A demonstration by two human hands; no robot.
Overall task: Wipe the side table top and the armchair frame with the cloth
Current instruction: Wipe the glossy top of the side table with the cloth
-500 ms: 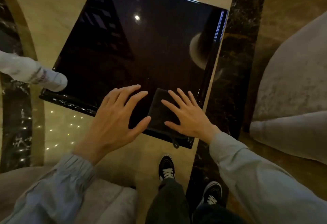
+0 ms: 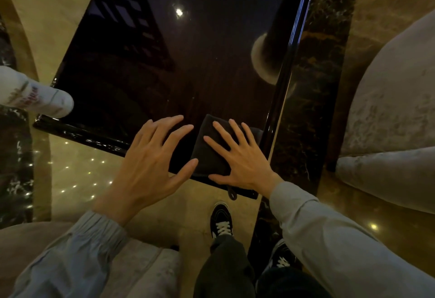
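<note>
A glossy dark square side table [image 2: 146,81] fills the middle of the view. A folded dark cloth [image 2: 207,156] lies on its near right corner, with a small loop hanging over the edge. My right hand [image 2: 237,156] rests flat on the cloth with the fingers spread. My left hand [image 2: 150,159] hovers just left of the cloth, fingers apart, thumb near the cloth's left edge, holding nothing.
A grey upholstered armchair [image 2: 386,109] stands to the right. Another grey cushion [image 2: 131,271] sits at the lower left. A white bottle-like object [image 2: 35,95] pokes in by the table's left corner. My shoes [image 2: 221,221] stand on the polished marble floor.
Both hands stay nearly in place. My right hand has slid slightly further onto the cloth; the camera has shifted a little.
</note>
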